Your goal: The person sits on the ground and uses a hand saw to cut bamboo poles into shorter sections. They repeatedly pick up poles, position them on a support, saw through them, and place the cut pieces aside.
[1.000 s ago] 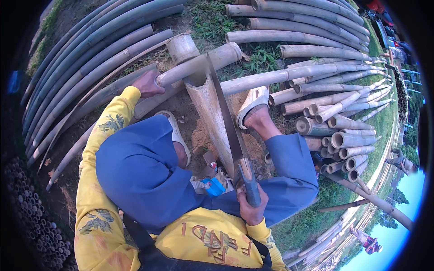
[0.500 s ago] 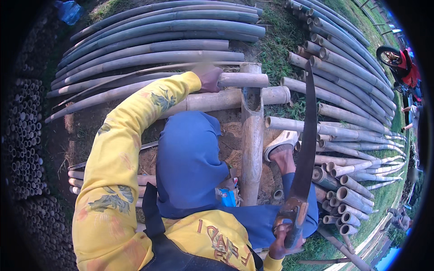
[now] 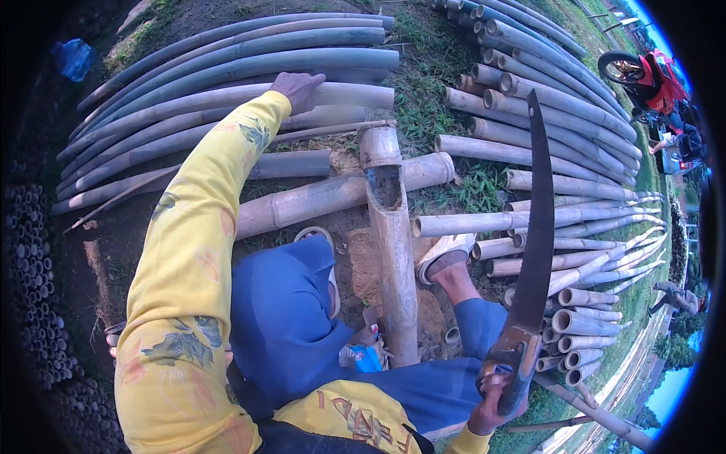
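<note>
Left hand (image 3: 299,91) now at pole row (image 3: 354,94), away from notched bamboo (image 3: 395,276).

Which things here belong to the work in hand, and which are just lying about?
Work in hand:
- saw, in the right hand
- bamboo pole, at the left hand
- notched bamboo post, probably a support

Apparently just about:
- blue packet
- red motorbike
- blue plastic item, upper left

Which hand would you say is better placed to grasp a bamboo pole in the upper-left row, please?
Likely the left hand: it is on or just above a bamboo pole there, while the right hand grips a handsaw.
</note>
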Available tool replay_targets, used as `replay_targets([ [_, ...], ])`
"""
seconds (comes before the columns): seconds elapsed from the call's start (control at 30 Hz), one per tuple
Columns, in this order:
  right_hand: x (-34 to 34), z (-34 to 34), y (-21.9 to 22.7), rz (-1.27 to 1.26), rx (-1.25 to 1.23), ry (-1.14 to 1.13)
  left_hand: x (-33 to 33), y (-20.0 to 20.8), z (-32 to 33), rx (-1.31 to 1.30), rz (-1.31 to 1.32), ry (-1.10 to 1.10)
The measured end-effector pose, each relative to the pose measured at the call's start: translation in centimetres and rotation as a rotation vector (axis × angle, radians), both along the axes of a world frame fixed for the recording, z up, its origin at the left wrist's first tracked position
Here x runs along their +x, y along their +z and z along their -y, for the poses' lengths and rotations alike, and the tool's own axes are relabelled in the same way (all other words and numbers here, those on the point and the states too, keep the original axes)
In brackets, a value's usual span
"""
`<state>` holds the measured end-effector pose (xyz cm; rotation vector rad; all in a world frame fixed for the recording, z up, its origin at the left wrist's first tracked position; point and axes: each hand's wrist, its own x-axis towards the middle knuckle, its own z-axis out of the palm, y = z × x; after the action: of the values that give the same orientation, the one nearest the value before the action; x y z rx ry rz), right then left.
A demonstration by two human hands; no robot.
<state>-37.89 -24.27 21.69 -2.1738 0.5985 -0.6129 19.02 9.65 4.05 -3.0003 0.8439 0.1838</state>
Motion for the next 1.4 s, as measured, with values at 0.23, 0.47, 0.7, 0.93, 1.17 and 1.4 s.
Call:
replay_targets([
  [0.23, -1.8, 7.6, 5.0, -0.092, -0.459, -0.318, 1.5, -5.2, 2.9, 0.163, 0.199, 0.184],
  [0.47, -5.0, 8.8, 3.1, -0.138, -0.451, -0.339, 0.2, -0.5, 11.4, -0.039, 0.103, -0.111],
  [0.7, -14.7, 3.3, 2.4, -0.303, -0.431, -0.327, -14.1, 2.6, 32.1, -0.170, -0.441, -0.403],
  [0.93, -21.0, -0.5, 1.6, -0.216, -0.536, -0.284, -22.7, -2.5, 37.6, -0.030, -0.351, -0.234],
  [1.17, -21.8, -0.2, 1.2, -0.271, -0.474, -0.204, -21.9, -2.6, 36.8, -0.071, -0.325, -0.263],
  [1.4, -19.8, 0.5, -0.1, -0.152, -0.385, -0.206, -16.3, 5.3, 25.9, -0.103, -0.262, -0.312],
])
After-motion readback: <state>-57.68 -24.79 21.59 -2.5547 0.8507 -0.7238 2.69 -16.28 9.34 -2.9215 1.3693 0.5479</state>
